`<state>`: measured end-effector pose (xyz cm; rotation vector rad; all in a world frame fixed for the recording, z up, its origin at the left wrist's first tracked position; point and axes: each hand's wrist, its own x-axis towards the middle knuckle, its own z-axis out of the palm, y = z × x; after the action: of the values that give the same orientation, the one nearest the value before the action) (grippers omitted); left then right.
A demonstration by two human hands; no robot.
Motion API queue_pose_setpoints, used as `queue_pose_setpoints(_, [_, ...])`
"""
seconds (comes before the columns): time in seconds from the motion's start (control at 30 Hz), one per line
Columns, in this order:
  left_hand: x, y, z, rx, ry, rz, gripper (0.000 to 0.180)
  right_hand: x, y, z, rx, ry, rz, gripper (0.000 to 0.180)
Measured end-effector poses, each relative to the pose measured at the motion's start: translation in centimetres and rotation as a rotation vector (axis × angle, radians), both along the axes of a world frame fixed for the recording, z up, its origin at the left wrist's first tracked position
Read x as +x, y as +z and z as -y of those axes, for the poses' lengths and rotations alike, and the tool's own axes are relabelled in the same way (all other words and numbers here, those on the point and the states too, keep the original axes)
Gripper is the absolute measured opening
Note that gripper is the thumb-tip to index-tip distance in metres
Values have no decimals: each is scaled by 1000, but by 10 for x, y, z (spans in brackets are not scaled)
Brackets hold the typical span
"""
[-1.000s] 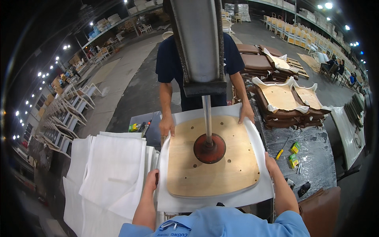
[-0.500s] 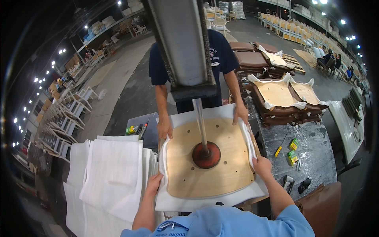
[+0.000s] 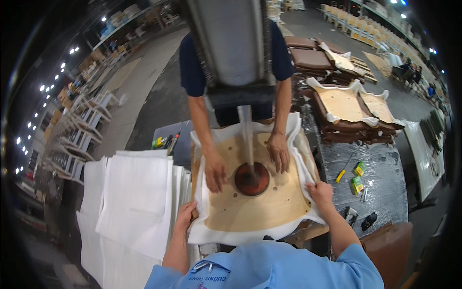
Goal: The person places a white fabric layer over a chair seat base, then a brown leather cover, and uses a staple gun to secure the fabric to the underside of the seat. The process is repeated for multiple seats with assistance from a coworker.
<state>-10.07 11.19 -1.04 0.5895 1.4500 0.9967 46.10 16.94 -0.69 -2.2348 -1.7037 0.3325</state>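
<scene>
A plywood seat panel (image 3: 257, 216) lies on a sheet of white padding (image 3: 226, 237), whose edges rise around its sides. A press's round reddish foot (image 3: 252, 179) bears on the panel's middle below a metal rod. At the near left corner my left hand (image 3: 185, 216) is closed on the edge of a brown board (image 3: 194, 213) under the padding. My right hand (image 3: 320, 194) is closed on the padding's right edge. Across from me, a co-worker's two hands (image 3: 215, 171) are over the panel, on both sides of the rod.
White padding sheets (image 3: 134, 197) are stacked at left. On the plastic-covered table (image 3: 385, 178) at right lie a yellow-handled screwdriver (image 3: 341, 174), small green-yellow boxes (image 3: 357, 184) and a dark tool (image 3: 350, 215). Brown upholstered seats (image 3: 320, 115) are piled beyond. The press column (image 3: 231, 43) stands overhead.
The co-worker's hands have left the padding's side edges and moved inward over the panel. The padding's far corners now stand up more. My left hand has shifted slightly outward onto the board's edge.
</scene>
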Motion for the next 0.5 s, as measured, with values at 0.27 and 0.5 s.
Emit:
queue_pose_setpoints(0.27, [-9,5,-3,-6,-149,-435,32,-2,14,2,-87,66,-117,59])
queue_pose_setpoints(0.5, [79,46,-16,405,-526,-683,27,-56,69,-13,-7,431,-195,30])
